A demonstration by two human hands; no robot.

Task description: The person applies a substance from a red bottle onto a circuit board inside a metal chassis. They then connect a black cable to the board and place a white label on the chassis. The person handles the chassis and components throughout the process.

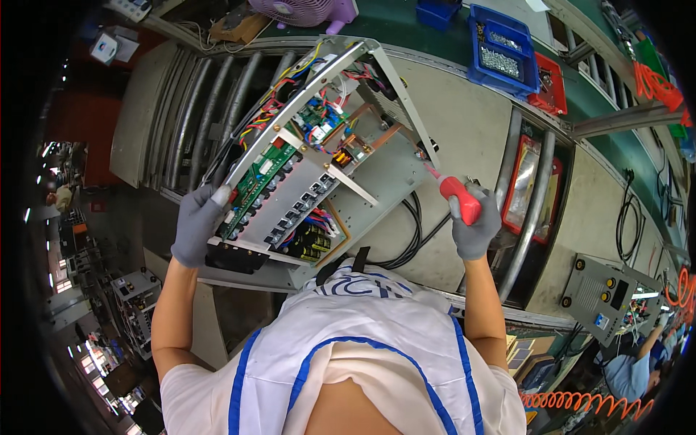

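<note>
An open metal equipment chassis [395, 170] lies in front of me, with a green circuit board [255, 177], bundles of coloured wires and black-and-yellow capacitors [317, 239] inside. My left hand [198, 226], in a grey glove, is closed around the chassis frame at its near left corner. In my right hand [475, 226], also gloved in grey, is a screwdriver with a red handle [460, 197]. Its tip points toward the right end of the chassis, by a small dark fitting at the frame's corner; whether it touches a screw I cannot tell.
Metal rollers [194, 116] run beneath and beside the chassis. Blue bins of screws [500, 64] and a red bin [549, 85] stand at the far right. A purple fan [304, 11] sits at the back. Black cable [406, 243] lies beside the chassis. Another person [629, 373] works at lower right.
</note>
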